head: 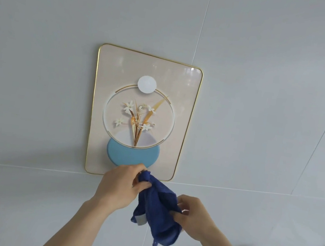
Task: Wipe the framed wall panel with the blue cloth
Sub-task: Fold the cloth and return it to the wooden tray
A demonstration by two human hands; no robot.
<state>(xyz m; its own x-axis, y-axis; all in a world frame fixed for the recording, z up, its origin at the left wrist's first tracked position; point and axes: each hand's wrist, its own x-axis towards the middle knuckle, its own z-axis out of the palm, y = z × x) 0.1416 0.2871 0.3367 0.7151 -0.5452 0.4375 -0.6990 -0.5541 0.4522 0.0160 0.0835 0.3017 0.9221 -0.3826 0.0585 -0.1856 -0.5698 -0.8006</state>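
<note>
We hold the blue cloth (pixel 157 208) between both hands, in the air just below the lower edge of the framed wall panel (pixel 141 115). Our left hand (pixel 120 186) has its grip pinched shut on the cloth's bunched top end, which overlaps the panel's bottom edge in this view; whether it touches the glass we cannot tell. Our right hand (pixel 193 218) has its grip closed on a fold at the cloth's side, lower down.

We judge the cloth light, soft and limp: it sags and creases between the two hands, its loose end hanging down with a pale tag showing. It will not slip, but it will flop unless gathered into a pad in one palm, so we would bunch it there before pressing.

The panel looks stiff and glossy, probably glazed and fragile, with reflections near its upper right corner, so pressure should stay light and flat, well within the frame.

It is a rounded rectangle with a thin gold rim, cream ground, a white disc, a ring around white flowers and a pale blue vase, hung on a grey-white tiled wall (pixel 40 62).
</note>
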